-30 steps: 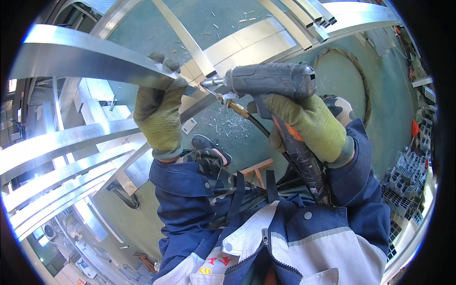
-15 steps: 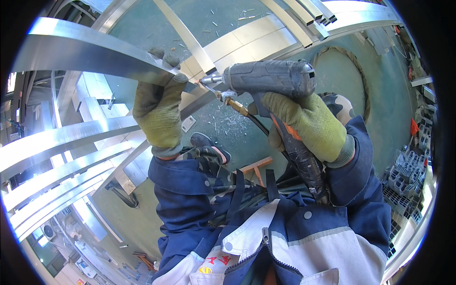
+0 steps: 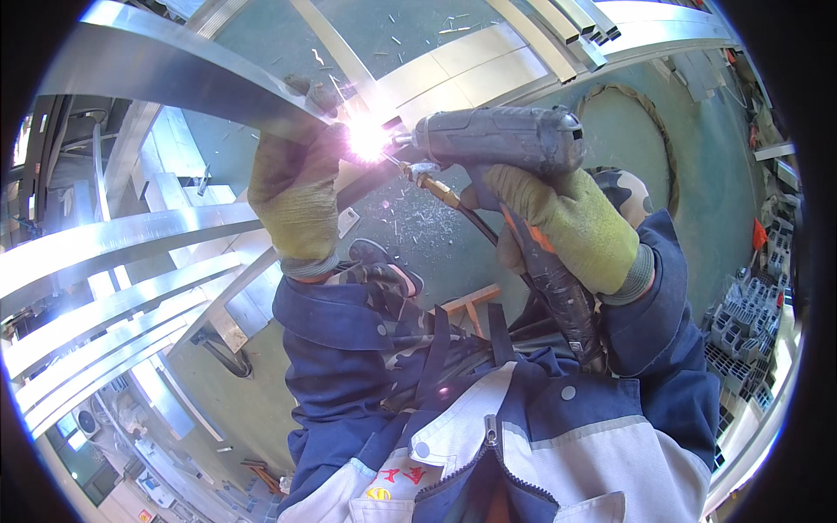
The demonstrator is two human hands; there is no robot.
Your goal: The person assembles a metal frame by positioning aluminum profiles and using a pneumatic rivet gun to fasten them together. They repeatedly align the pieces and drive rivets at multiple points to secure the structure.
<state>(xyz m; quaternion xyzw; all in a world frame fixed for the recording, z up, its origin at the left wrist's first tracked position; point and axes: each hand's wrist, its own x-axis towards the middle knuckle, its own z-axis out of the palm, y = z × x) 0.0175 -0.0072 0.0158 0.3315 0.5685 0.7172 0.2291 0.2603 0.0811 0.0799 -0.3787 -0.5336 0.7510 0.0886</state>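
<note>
Head view looks down over a green workshop floor (image 3: 711,192), with the person's blue and grey jacket (image 3: 575,436) filling the lower part. A broad metal beam (image 3: 166,78) comes in from the upper left and ends near the middle, beside a bright white-pink glare. Below it, at the left, several pale metal bars (image 3: 113,318) lie side by side, curved by the lens. Right of the glare, a dark torch (image 3: 501,139) with an orange-striped handle points its tip leftward into the light. The right hand (image 3: 571,218), in a yellow-green glove, is wrapped firmly around the torch's handle. The left hand (image 3: 296,196), gloved alike, is clamped on the beam near its end, just beside the glare, fingertips showing past the far edge. One dark shoe (image 3: 375,257) shows beneath. The glare (image 3: 366,138) hides the exact contact between torch tip and metal. Under the torch's front sits a brass fitting (image 3: 438,190), and thin bright scraps (image 3: 423,222) lie scattered on the floor below
</note>
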